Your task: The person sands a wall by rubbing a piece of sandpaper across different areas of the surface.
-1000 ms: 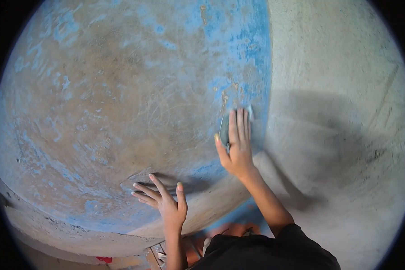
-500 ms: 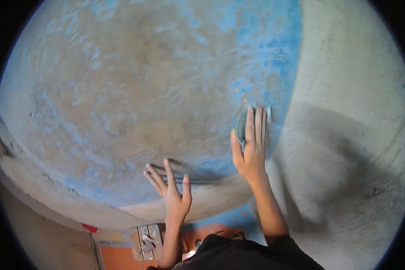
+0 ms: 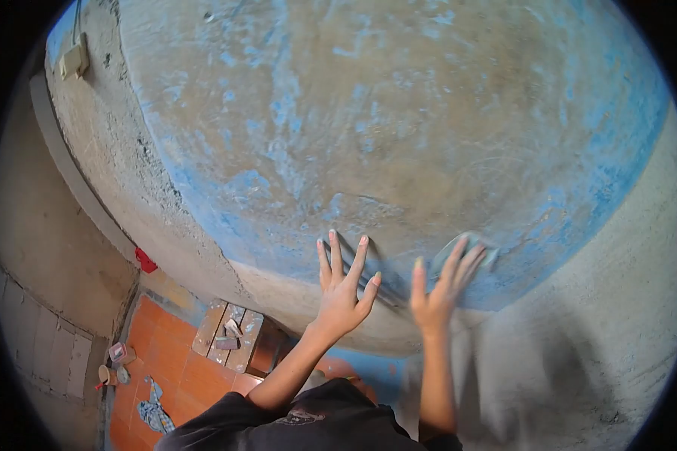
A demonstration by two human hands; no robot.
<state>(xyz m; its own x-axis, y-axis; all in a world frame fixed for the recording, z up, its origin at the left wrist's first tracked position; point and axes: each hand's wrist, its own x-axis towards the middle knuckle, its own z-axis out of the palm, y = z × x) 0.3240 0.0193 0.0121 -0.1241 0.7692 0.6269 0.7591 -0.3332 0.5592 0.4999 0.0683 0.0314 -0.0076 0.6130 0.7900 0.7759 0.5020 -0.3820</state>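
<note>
A wall [image 3: 399, 158] with worn blue paint and bare grey-brown patches fills most of the head view. My right hand [image 3: 438, 293] holds a grey-green piece of sandpaper [image 3: 490, 257] flat against its lower right part. The fingers cover much of the sandpaper, and motion blurs both. To the left, my left hand [image 3: 344, 293] is open with its fingers spread and the fingertips at the painted surface. Nothing is in that hand.
Below stands a wooden stool [image 3: 210, 331] with a small dark block [image 3: 226, 343] on top. A crumpled cloth [image 3: 154, 410] and several small containers [image 3: 119, 353] lie on the orange floor [image 3: 184, 376]. A switch box [image 3: 74, 62] is at upper left.
The view has swung left, bringing more floor and the switch box into sight. My right hand has tilted rightward with the sandpaper, lower on the wall. My left hand stays spread nearby.
</note>
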